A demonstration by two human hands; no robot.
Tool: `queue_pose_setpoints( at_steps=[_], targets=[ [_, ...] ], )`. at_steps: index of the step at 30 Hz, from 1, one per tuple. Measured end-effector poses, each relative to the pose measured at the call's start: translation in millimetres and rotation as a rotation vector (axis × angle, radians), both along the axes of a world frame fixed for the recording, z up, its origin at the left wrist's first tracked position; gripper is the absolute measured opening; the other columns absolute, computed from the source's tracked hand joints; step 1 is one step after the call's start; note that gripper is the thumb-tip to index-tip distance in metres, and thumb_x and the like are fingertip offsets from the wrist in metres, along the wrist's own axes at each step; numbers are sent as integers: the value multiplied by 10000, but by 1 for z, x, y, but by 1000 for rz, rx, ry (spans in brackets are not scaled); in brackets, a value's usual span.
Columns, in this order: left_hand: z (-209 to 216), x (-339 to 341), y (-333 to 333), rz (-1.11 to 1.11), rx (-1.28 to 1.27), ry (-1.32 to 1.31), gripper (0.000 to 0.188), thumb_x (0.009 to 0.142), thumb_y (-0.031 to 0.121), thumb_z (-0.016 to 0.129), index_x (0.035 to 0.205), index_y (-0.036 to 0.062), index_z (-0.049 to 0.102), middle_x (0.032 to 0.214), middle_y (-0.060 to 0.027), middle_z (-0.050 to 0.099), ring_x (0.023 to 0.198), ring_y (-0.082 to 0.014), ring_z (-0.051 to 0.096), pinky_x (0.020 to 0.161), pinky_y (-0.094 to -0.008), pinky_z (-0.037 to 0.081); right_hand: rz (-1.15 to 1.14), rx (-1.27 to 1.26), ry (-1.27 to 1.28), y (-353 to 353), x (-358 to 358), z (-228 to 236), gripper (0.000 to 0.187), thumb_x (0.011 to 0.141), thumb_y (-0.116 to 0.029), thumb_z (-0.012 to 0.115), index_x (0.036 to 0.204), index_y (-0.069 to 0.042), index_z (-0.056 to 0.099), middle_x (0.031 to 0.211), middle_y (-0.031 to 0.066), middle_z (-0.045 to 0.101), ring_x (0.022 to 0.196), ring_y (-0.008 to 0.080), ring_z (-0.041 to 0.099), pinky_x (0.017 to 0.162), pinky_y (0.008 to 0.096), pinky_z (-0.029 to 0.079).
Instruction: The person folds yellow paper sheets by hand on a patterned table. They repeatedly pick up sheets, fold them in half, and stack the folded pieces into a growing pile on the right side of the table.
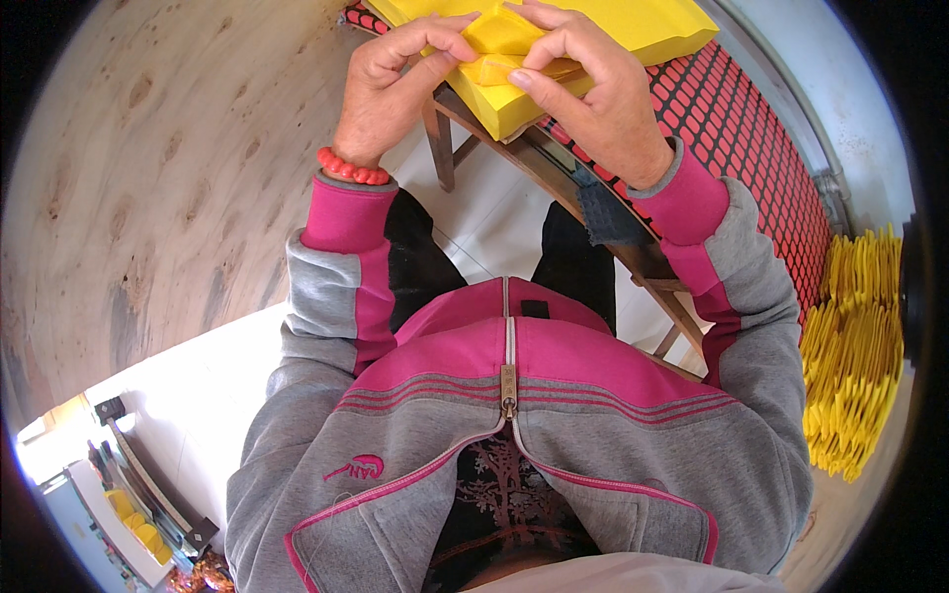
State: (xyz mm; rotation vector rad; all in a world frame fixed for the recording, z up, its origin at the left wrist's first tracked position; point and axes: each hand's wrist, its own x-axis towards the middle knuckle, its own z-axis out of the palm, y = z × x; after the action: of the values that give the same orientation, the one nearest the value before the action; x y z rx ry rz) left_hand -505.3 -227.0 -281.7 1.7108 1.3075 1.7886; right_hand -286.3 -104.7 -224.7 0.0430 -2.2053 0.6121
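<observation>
A yellow paper piece with folded edges [502, 34] is held up between my two hands, over a stack of larger yellow sheets [504, 111]. My left hand [395, 79], with a red beaded bracelet [353, 168] at its wrist, pinches the folded piece's left side between thumb and fingers. On the other side my right hand [603, 84] grips it the same way, the thumb along its lower edge. A small flap stands up in the middle. The stack lies on a cover patterned in red and black [727, 128].
Pale wood-grained board [148, 178] fills the left side. Under the covered surface run wooden legs [440, 148], with a dark cloth [608, 212] hanging there. At the right stands a tall pile of folded yellow paper [850, 366]. Yellow items [138, 524] sit in a holder at lower left.
</observation>
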Motion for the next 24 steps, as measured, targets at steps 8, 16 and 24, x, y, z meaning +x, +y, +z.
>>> queue_pose_setpoints(
  at_steps=[8, 16, 24],
  targets=[
    [9, 4, -4, -21, -12, 75, 134, 959, 8, 682, 1092, 9, 697, 1262, -93, 680, 1211, -183, 594, 1079, -341, 430, 49, -121, 4, 3, -1, -6, 144, 865, -64, 765, 892, -24, 629, 1098, 240, 662, 1162, 343, 662, 941, 366, 508],
    [6, 14, 5, 97, -11, -141, 95, 972, 14, 689, 1066, 15, 676, 1110, -33, 703, 1049, -119, 645, 942, -272, 506, -8, -37, 127, -5, 7, 24, 204, 869, -66, 762, 995, 13, 622, 1168, 213, 685, 1167, 279, 658, 962, 355, 502],
    [7, 29, 12, 129, 89, -240, 116, 978, -16, 642, 1030, 66, 578, 917, 44, 622, 822, -39, 577, 748, -200, 458, 163, -120, -360, -71, 112, 9, 128, 917, -137, 697, 985, -58, 624, 1096, 122, 702, 956, 276, 701, 804, 341, 548]
  ],
)
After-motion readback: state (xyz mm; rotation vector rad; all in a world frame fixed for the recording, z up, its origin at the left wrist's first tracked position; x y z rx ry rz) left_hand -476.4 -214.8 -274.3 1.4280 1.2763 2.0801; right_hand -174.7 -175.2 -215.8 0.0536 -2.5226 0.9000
